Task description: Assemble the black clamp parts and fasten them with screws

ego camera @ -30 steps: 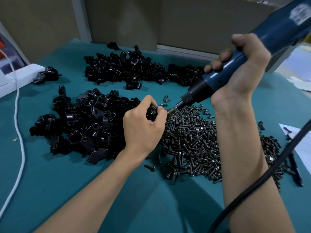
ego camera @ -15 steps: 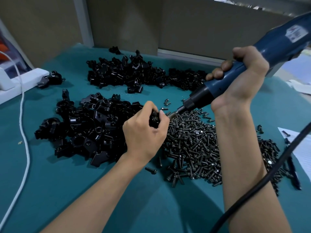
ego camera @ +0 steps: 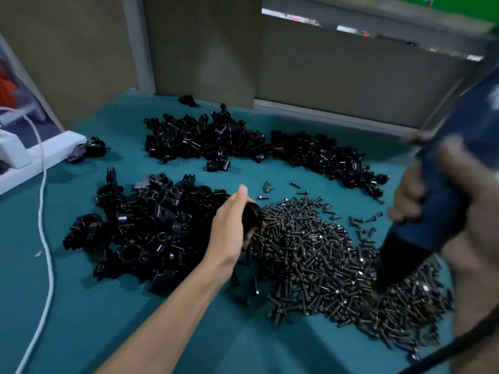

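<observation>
Pulling apart since the last frames: the driver bit is off the clamp part. Black cable crosses the near right corner.

Right hand has swung the blue electric screwdriver right and down. Its long axis now runs steeply from upper right to lower left, with the black nose over the near right side of the screw pile. The bit tip is motion-blurred, so I can't tell if it touches a screw. The hand is blurred too, but its fingers are wrapped round the driver body. The frame edge cuts off the tool's top.

Left hand has rolled thumb-up and is seen edge-on, at the left edge of the screw pile, between it and the near heap of clamp parts. It cups the black clamp part against the palm. The fingers are mostly hidden behind the hand. Only a dark rounded end of the part shows, facing right toward the screws, so its long axis is unreadable.

The view has tipped up: more of the far heaps and the partition now shows. White cord trails down the left of the teal table.
</observation>
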The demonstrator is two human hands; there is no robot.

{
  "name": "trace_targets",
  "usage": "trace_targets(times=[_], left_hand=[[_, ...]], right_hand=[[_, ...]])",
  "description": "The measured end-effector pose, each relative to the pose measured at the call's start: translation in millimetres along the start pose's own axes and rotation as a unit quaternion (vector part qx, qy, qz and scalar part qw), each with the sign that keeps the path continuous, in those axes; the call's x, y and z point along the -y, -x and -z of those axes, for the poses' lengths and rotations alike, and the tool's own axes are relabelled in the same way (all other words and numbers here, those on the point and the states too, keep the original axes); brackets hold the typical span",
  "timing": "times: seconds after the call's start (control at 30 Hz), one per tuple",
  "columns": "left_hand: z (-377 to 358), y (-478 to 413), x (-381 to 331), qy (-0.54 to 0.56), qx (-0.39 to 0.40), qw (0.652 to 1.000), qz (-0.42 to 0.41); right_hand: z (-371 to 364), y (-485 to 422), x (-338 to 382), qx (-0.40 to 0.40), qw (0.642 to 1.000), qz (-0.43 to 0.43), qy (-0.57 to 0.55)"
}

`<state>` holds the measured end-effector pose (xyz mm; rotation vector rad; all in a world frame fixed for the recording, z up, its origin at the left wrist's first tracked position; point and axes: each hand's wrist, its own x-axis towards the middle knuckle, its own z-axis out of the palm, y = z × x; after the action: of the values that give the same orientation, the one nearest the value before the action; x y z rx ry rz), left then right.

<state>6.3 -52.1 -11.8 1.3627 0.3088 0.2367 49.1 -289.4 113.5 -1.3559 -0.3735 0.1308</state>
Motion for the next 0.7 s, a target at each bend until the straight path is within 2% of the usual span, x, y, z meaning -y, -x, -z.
trace_targets(times=[0.03,0.1,0.13,0.2,0.27,0.37,0.4,0.43,0.5,0.57,0.7], left_hand=[[1,0,-1,0.036,0.008,0.999,0.021],[6,-1,-2,0.087,0.021,0.995,0.036],[7,-2,-3,0.103,0.021,0.994,0.036],[9,-4,-3,0.126,0.010,0.991,0.040],[8,-7,-3,0.145,0.001,0.989,0.043],[6,-7,-2,0.171,0.007,0.985,0.032],[6,-7,-2,0.184,0.012,0.982,0.028],[7,-7,-1,0.195,0.017,0.980,0.023],[8,-7,-2,0.208,0.023,0.978,0.018],[8,-7,-1,0.205,0.030,0.978,0.018],[9,-9,5,0.103,0.025,0.994,0.013]], right_hand=[[-4,13,-7,-0.034,0.995,-0.017,0.087],[-13,44,-26,-0.071,0.963,-0.076,0.249],[-15,59,-37,-0.056,0.939,-0.094,0.326],[-20,83,-61,-0.020,0.872,-0.128,0.472],[-28,98,-76,0.044,0.778,-0.163,0.606],[-41,116,-88,0.110,0.699,-0.078,0.702],[-44,118,-88,0.110,0.698,-0.101,0.700],[-42,122,-90,0.093,0.699,-0.047,0.707],[-38,126,-95,0.063,0.672,0.035,0.737],[-28,123,-98,0.038,0.623,0.100,0.775],[-32,117,-97,0.051,0.620,0.075,0.779]])
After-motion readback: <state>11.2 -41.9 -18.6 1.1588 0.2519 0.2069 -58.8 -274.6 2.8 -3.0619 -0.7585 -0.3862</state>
